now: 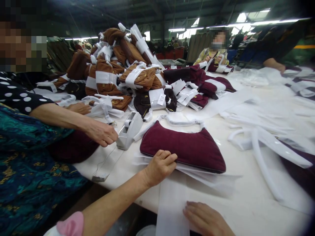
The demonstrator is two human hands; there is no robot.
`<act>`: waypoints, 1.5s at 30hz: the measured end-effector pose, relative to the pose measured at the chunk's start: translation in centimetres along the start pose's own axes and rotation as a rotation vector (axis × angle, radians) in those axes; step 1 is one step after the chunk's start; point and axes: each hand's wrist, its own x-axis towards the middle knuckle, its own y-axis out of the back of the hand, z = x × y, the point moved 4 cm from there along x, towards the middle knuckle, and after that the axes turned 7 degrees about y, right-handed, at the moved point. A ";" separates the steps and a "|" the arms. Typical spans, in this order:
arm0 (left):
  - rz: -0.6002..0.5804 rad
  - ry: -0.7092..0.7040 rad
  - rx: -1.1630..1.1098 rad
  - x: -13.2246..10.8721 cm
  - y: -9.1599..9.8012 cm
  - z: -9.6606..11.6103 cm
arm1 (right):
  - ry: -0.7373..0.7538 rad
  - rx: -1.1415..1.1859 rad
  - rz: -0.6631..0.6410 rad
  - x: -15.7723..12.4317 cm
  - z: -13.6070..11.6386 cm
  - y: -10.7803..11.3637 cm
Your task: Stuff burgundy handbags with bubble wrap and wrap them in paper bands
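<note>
A maroon shoulder bag (183,147) lies on the white table, its strap (182,120) wrapped in white paper and pointing away from me. My left hand (161,165) is closed on the bag's near edge, fingers curled over the fabric. Sheets of thin white paper (209,178) stick out from under the bag. A long white paper strip (172,209) hangs over the table's near edge. Beside that strip, my right hand (206,218) has its fingers stretched out flat, the fingertips at the strip's right edge. Part of the right hand is cut off by the frame.
A grey tape dispenser (129,131) stands left of the bag, with a co-worker's hand (103,132) at it. Brown, black and maroon wrapped bags (105,77) are piled behind. White wrapping strips (261,147) lie at right. Another person (214,57) handles a bag across the table.
</note>
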 end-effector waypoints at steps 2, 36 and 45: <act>0.005 0.000 -0.021 0.6 0.6 -0.2 | -0.428 0.333 0.110 -0.5 1.2 0.4; 0.077 -0.099 0.210 3.0 -1.5 -0.8 | -1.178 1.406 1.763 7.8 9.4 -6.9; 0.030 -0.121 0.159 -0.1 -2.5 -0.6 | -1.332 1.438 1.655 7.0 8.9 -7.9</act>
